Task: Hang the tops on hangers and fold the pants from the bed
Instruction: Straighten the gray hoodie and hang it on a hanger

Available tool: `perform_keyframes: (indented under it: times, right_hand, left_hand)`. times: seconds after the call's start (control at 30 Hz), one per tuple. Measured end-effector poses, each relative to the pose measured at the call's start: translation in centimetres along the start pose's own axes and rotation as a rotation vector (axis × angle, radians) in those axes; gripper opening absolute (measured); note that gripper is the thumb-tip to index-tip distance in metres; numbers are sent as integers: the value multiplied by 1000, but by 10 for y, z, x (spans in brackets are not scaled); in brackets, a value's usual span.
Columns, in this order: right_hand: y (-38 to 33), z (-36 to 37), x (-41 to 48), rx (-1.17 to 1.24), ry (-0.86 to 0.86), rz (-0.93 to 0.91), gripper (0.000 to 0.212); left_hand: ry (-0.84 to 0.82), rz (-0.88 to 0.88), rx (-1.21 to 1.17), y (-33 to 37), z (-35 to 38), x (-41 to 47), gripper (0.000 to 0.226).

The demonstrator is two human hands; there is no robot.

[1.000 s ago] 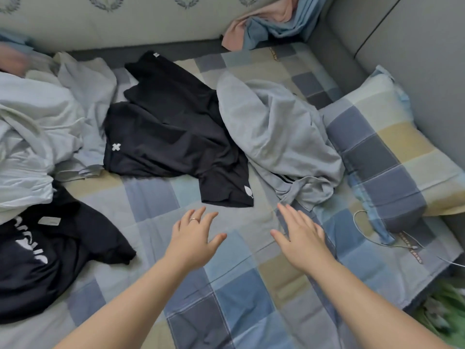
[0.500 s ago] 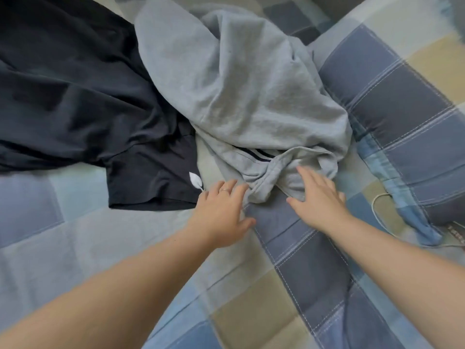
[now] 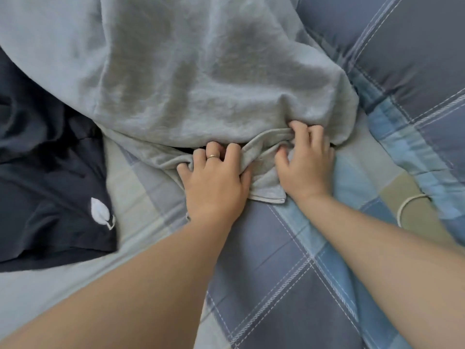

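A crumpled grey garment (image 3: 191,71) fills the upper middle of the head view, lying on the checked bedspread (image 3: 276,260). My left hand (image 3: 214,182), with a ring on one finger, grips the garment's near hem, its fingers curled into the folds. A short way to the right, my right hand (image 3: 307,162) clutches the same hem, and a flap of grey cloth bunches between the two hands. To the left lies a black garment (image 3: 47,187) with a small white leaf logo near its hem; its far part is hidden under the grey one.
A checked pillow (image 3: 407,56) lies at the upper right, close beside the grey garment. A thin white cable (image 3: 407,201) loops on the bedspread at the right.
The view has closed in on the grey garment. Both hands reached forward from above the bedspread, landed on the garment's near hem, and now curl their fingers into it.
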State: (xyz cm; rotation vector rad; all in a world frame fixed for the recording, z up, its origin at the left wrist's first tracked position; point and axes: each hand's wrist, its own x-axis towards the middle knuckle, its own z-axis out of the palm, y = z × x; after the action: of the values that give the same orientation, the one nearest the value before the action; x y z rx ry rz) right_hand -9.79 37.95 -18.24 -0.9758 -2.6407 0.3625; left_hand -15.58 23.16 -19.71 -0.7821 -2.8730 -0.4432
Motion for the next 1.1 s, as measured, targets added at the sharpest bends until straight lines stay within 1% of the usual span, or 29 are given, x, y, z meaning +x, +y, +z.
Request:
perform_keyframes:
  times: [0.07,0.17,0.3,0.47,0.53,0.67,0.77,0.83,0.9,1.0,1.1]
  right_hand:
    - [-1,4,1,-50,61,-18,35]
    - [-3,4,1,-136,57,-33,23]
    - [-8,2,-2,-313,57,-71,21]
    - [-14,-11,-40,-368,14,-9,22]
    - [-12,-23,-73,-395,-32,-33,21]
    - [-10,-58,-144,-434,-179,-110,23]
    - [-22,-90,-194,-350,-305,-105,17]
    - [-33,-113,-227,-301,-436,-79,12]
    - [-44,-134,-263,-316,-582,-70,10]
    - [-61,-163,-322,-346,-750,-63,12]
    - [-78,-195,-392,-318,-914,6,8]
  left_hand:
    - [-8,1,11,-1,-1,-1,29]
    - [-27,-5,36,2,-5,0,28]
    - [-37,-7,30,1,-7,0,31]
    - [-85,-8,6,2,-16,-7,41]
    - [-125,16,-15,-5,-27,-24,40]
    - [-251,94,-22,-30,-62,-95,35]
    - [-400,87,-66,-41,-94,-149,32]
    - [-507,53,-93,-47,-117,-186,31]
    - [-614,42,-92,-54,-142,-225,31]
    - [-778,59,-68,-69,-178,-283,31]
    - [-977,32,-78,-79,-219,-345,30]
